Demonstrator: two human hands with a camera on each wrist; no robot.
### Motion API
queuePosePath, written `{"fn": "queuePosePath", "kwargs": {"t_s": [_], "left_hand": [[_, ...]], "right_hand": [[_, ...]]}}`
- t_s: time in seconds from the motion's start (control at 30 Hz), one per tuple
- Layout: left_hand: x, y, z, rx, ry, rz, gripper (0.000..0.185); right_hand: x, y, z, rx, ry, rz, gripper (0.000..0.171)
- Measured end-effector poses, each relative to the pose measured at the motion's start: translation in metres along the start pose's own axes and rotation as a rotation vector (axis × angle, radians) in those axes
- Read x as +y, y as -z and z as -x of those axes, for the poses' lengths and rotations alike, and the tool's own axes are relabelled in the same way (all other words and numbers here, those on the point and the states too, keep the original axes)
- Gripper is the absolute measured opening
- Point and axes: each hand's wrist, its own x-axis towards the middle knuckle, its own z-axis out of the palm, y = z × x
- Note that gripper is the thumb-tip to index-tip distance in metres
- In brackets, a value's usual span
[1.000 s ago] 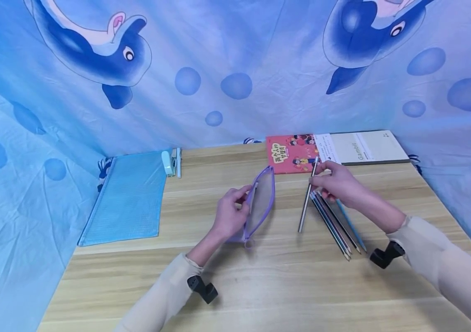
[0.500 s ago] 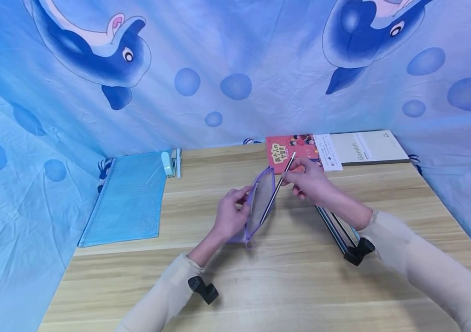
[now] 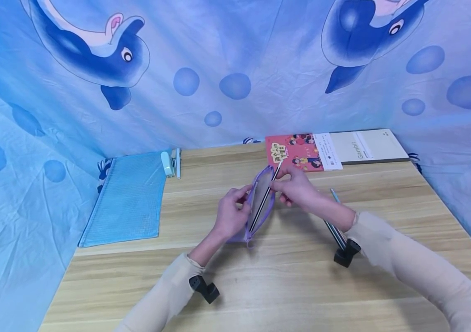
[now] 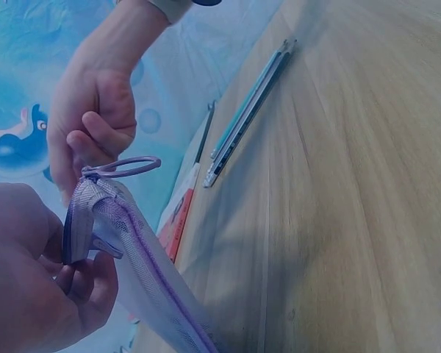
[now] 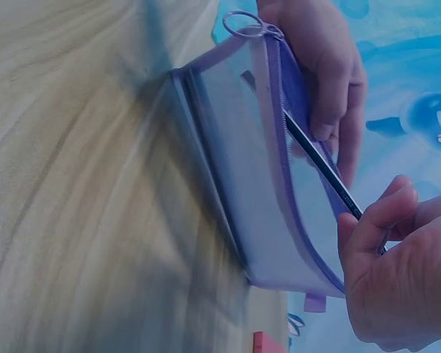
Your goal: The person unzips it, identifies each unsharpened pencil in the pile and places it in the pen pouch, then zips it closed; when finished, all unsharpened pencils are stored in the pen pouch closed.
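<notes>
A translucent mesh zipper pouch with purple trim stands unzipped on the table, its ring pull at the near end. My left hand grips one edge of its mouth, thumb and fingers pinching the rim. In my right hand is a dark striped pencil, pinched near its upper end. The pencil slants down into the pouch's mouth, its lower end inside. Dark long shapes show blurred through the mesh along the pouch's bottom. Several pencils lie on the table to the right, partly hidden under my right forearm in the head view.
On the left lies a blue mesh zipper bag, with a mint stapler and a light blue pen-like stick by its top corner. A red book and a cream "Gambit" notebook lie along the back edge.
My right hand has carried the pencil leftward from beside the loose pencils to the pouch, and its lower end has gone into the mouth. The left hand has kept its hold, nearly still.
</notes>
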Motion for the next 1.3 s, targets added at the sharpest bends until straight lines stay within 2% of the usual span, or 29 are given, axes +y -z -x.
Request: {"fn": "queuePosePath", "kwargs": {"t_s": [0.23,0.6,1.0,1.3], "left_hand": [[0.000,-0.001,0.000,0.004,0.019,0.005,0.046],[0.001,-0.003,-0.001,0.008,0.012,-0.003,0.046],[0.002,-0.001,-0.001,-0.011,0.032,-0.009,0.047],[0.003,0.000,0.000,-0.020,0.029,-0.004,0.048]], "right_hand": [[0.006,-0.010,-0.002,-0.008,0.014,-0.002,0.029],[0.007,-0.020,-0.005,-0.011,0.008,0.039,0.029],[0.003,-0.020,-0.006,-0.039,-0.019,0.073,0.035],[0.004,-0.012,-0.003,-0.049,0.040,0.119,0.036]]}}
